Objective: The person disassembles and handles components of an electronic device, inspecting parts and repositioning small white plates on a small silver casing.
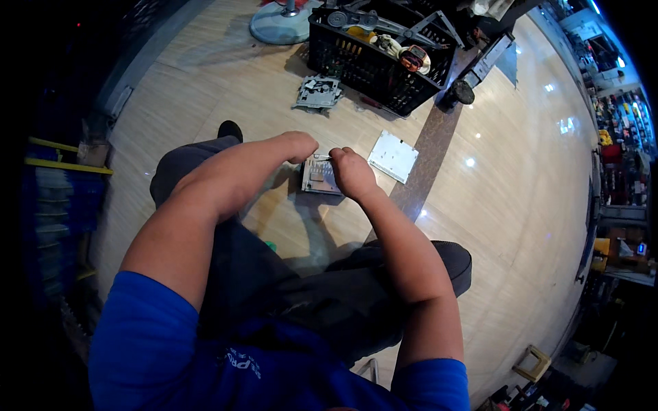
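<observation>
On the floor before me sits an opened metal box [317,181], with a row of light fins and a coppery area inside. My left hand [299,146] is closed at its far left corner; the fingertips are turned away and whatever they grip is hidden. My right hand [353,172] is closed at the box's right side, fingers curled over its far edge. A thin, shiny metal piece [321,157] spans the gap between both hands, its right end at my right fingers. To the right lies a flat white metal cover [394,157] with small holes.
Beyond the box lie grey metal parts [319,94] in a heap. Behind them stands a black plastic basket [377,72] full of metal arms and scrap. A round pedestal base [281,26] is at the far left. My bent legs flank the work; stocked shelves [624,137] line the right.
</observation>
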A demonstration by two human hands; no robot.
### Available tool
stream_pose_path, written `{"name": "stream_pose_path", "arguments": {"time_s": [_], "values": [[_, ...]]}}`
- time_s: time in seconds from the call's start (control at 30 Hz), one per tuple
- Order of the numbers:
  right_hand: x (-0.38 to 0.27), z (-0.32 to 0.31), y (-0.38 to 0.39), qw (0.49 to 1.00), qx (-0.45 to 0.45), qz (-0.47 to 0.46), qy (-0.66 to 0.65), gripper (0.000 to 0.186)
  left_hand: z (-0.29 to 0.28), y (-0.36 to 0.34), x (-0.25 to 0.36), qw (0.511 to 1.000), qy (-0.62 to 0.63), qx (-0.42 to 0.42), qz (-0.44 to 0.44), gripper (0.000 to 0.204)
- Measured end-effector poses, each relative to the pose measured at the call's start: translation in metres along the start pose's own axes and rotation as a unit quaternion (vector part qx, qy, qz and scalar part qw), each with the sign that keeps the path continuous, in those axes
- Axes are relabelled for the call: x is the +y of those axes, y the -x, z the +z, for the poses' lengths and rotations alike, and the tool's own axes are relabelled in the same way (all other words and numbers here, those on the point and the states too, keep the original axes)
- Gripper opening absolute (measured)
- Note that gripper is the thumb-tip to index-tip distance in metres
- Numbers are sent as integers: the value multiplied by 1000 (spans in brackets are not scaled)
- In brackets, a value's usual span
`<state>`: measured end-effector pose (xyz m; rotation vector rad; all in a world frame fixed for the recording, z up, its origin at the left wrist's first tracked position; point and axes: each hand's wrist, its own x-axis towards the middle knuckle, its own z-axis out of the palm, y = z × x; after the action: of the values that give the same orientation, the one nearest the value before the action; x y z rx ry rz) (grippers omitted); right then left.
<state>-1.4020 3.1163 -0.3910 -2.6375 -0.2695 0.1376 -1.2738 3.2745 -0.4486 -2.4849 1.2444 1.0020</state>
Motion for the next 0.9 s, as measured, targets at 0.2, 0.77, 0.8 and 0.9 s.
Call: {"name": "stream_pose_path", "arguments": {"time_s": [0.2, 0.77, 0.8, 0.9], "values": [[3, 9, -4, 1000, 11, 8, -23, 13, 0, 14, 0, 996, 92, 17, 3, 32], [-8, 7, -10, 1000, 3, -7, -18, 15, 54, 20, 3, 921, 326, 208, -54, 14], [-8, 7, -10, 1000, 4, -6, -18, 15, 51, 20, 5, 924, 318, 206, -55, 14], [-10, 7, -10, 1000, -9, -13, -12, 12, 52, 19, 5, 927, 303, 213, -60, 12]]}}
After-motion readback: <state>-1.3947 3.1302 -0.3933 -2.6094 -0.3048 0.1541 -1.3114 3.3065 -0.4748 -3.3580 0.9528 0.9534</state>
